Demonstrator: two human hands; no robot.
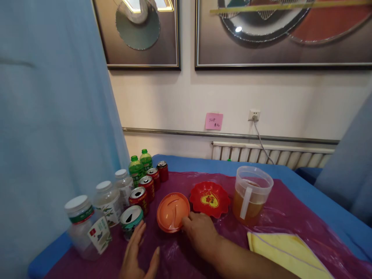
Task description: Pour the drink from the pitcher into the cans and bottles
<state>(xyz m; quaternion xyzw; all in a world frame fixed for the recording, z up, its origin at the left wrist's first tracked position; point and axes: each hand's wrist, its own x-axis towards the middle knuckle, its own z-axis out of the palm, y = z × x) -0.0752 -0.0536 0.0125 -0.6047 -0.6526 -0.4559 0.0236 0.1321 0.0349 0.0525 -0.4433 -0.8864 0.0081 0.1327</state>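
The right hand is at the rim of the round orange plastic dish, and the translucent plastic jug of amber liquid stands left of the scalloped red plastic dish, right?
Not quite: in the head view, the translucent plastic jug stands right of the scalloped red plastic dish, not left. The right hand is at the rim of the round orange plastic dish, as you say.
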